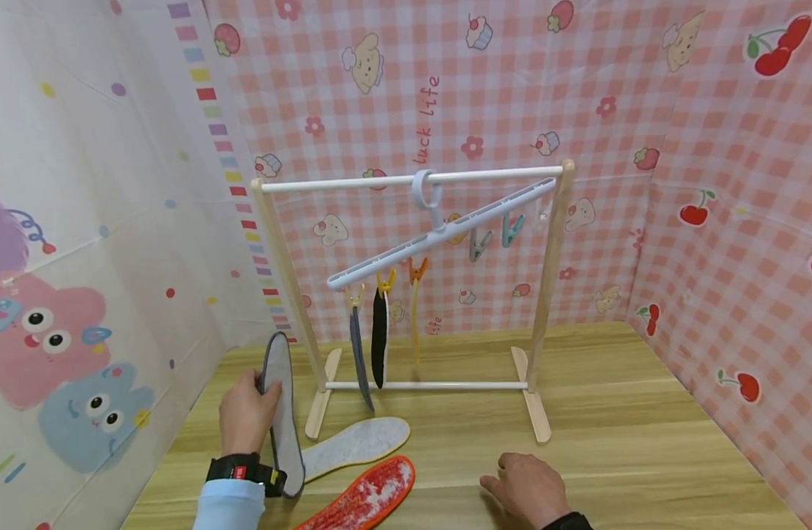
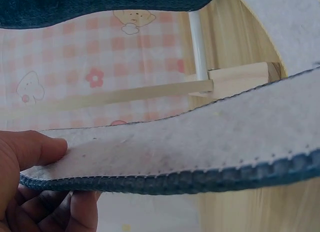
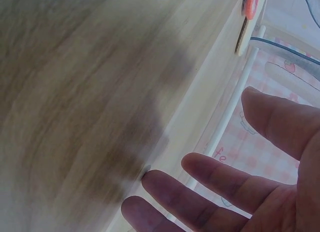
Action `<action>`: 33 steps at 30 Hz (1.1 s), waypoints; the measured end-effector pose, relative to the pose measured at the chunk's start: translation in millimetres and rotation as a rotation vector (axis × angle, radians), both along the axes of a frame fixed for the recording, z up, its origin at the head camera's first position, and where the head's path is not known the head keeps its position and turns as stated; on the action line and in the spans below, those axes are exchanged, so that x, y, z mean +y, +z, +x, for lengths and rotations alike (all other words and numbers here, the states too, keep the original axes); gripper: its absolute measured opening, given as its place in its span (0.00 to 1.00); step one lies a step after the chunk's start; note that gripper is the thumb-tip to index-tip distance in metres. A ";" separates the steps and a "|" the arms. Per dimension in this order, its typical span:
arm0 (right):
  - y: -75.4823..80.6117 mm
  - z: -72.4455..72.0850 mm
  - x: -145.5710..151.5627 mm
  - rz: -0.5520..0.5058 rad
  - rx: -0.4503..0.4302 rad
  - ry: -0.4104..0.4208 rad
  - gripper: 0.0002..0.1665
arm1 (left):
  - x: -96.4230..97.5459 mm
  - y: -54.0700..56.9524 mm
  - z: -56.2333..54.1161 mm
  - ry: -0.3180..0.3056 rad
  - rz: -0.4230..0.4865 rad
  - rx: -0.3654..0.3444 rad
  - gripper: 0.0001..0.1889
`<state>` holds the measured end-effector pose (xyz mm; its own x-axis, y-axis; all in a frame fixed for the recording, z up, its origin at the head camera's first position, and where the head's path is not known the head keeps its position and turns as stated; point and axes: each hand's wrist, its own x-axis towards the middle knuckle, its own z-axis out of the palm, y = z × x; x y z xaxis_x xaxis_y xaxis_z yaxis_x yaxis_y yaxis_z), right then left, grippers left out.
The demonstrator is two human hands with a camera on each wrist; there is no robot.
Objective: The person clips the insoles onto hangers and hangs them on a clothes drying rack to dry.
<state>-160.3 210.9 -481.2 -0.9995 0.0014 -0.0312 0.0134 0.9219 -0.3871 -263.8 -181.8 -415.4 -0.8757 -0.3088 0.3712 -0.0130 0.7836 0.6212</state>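
My left hand (image 1: 246,414) pinches a grey-white insole (image 1: 283,412) with a dark blue edge, held upright on its side at the left of the table. In the left wrist view the thumb lies on the insole's pale felt face (image 2: 165,147), with the other fingers behind it. My right hand (image 1: 526,487) hovers low over the table at the front right, fingers spread and holding nothing. Beside the held insole lie a pale insole with a yellow edge (image 1: 359,444) and a red-and-white one (image 1: 372,495).
A wooden rack (image 1: 543,294) carries a tilted pale blue hanger (image 1: 472,221). From its lower left half hang a dark blue insole (image 1: 359,353), a black one (image 1: 379,338) and a thin yellow-edged one (image 1: 415,316), each on a clip. Bare clips (image 1: 512,230) hang at the right.
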 end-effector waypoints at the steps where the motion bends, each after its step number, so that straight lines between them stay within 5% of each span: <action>1: -0.2 0.0 0.3 -0.001 0.000 -0.001 0.24 | 1.0 0.4 0.1 0.001 -0.002 0.008 0.13; 33: 22.2 -11.1 1.2 0.023 0.020 -0.020 0.26 | 20.1 14.8 7.7 -0.026 0.008 0.209 0.07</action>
<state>-171.4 212.0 -459.0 -0.9997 0.0215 -0.0106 0.0239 0.9301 -0.3666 -256.1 -161.7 -400.6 -0.7875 -0.2906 0.5434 0.1375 0.7768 0.6146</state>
